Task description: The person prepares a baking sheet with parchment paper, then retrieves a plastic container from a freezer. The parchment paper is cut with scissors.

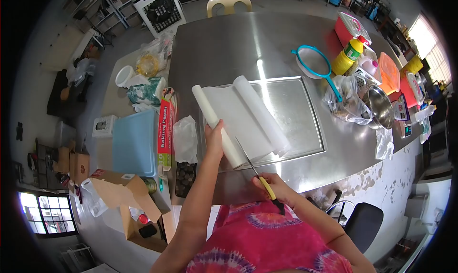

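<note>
My left hand (214,138) is wrapped round a roll of white baking paper (202,101), its fingers partly hidden by the roll. A sheet unrolled from it (236,113) spreads to the right and curls up at its far edge. The paper lies over part of a shallow metal tray (312,125) on the steel table. Close to my body, my right hand (274,184) grips a knife (267,188) with a yellow and black handle. Its long thin blade points up and left, overlapping the near end of the paper in this view.
A red baking paper box (165,120), a crumpled white plastic bag (185,139) and a blue lid (136,141) lie on the left. On the right are a blue-rimmed strainer (312,61), a yellow bottle (347,57) and a steel bowl (380,106).
</note>
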Action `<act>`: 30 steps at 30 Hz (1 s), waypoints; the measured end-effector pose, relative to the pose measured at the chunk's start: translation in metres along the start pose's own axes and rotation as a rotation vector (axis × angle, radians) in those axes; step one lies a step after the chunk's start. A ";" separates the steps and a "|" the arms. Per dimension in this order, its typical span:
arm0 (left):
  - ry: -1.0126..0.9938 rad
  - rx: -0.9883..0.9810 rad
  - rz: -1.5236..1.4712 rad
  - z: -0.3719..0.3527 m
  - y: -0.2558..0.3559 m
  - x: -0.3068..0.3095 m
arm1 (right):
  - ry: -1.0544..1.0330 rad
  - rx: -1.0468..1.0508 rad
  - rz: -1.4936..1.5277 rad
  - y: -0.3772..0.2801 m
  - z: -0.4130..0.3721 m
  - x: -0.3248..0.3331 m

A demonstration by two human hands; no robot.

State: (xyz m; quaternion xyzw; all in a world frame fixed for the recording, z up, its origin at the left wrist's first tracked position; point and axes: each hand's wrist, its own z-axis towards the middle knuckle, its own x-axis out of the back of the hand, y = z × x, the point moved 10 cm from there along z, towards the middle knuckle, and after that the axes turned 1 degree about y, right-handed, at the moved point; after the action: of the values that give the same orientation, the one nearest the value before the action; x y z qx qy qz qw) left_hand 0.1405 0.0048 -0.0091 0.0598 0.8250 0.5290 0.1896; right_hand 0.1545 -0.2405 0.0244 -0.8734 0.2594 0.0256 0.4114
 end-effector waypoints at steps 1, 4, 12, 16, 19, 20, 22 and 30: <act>0.013 0.000 0.018 0.000 0.000 0.002 | 0.010 0.038 -0.019 0.001 0.002 0.001; 0.006 -0.016 0.092 0.001 0.001 0.005 | 0.027 0.095 -0.081 0.008 0.007 0.005; 0.045 -0.086 0.140 0.006 -0.002 0.015 | 0.063 0.211 -0.265 0.009 0.016 0.010; 0.030 -0.057 0.252 -0.001 0.003 0.014 | 0.076 0.204 -0.259 0.007 0.019 0.006; 0.074 -0.023 0.261 -0.002 0.000 0.017 | 0.090 0.214 -0.254 0.008 0.028 0.004; 0.075 -0.024 0.259 -0.003 -0.001 0.017 | 0.090 0.210 -0.245 0.008 0.031 0.003; 0.095 -0.017 0.247 -0.004 -0.003 0.020 | 0.096 0.212 -0.238 0.002 0.032 -0.002; 0.023 -0.021 0.160 -0.009 -0.004 0.016 | 0.108 0.169 -0.256 -0.012 0.044 -0.010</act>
State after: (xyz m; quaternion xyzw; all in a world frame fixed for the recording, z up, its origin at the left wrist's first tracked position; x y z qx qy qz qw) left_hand 0.1227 0.0002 -0.0136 0.1174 0.8142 0.5517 0.1376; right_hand 0.1590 -0.1983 0.0064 -0.8617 0.1689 -0.0958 0.4689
